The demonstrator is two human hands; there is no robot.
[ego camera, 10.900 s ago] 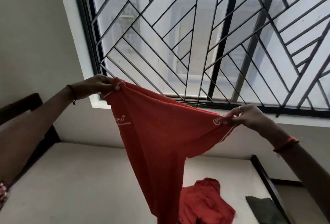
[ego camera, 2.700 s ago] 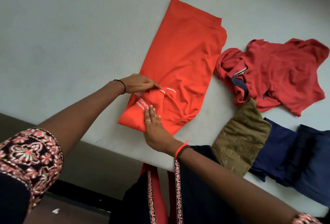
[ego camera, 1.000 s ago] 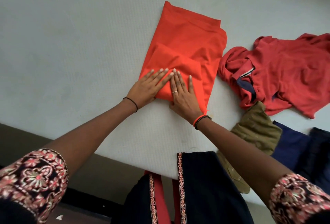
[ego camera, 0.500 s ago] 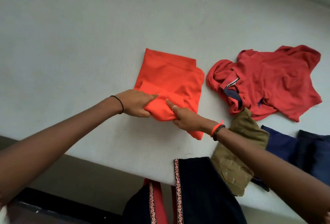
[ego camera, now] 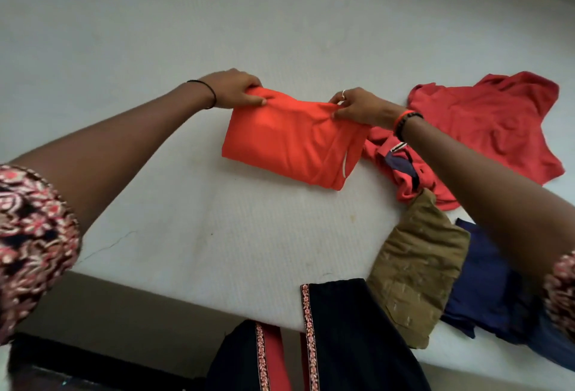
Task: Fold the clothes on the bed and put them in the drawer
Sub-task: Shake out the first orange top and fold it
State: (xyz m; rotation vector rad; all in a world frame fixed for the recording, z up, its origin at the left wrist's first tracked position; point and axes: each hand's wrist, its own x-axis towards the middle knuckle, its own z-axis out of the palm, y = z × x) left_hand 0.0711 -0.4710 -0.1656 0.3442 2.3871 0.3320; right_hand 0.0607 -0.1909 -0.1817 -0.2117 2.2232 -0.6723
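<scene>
We see the orange shirt (ego camera: 289,144) as smooth, matt knit cloth, and the red shirt (ego camera: 485,129) as the same but creased. The bed (ego camera: 217,235) is matt white fabric with fine ribbing; the khaki garment (ego camera: 413,266) looks a coarser weave.

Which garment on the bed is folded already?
The orange shirt, a neat rectangle gripped at its far corners by the left hand and right hand. The red polo, olive piece and navy one lie rumpled.

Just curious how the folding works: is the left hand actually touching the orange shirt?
Touching. The head view shows the left hand pinching the far left corner of the folded orange shirt, with the thumb lying on the cloth and no gap.
</scene>
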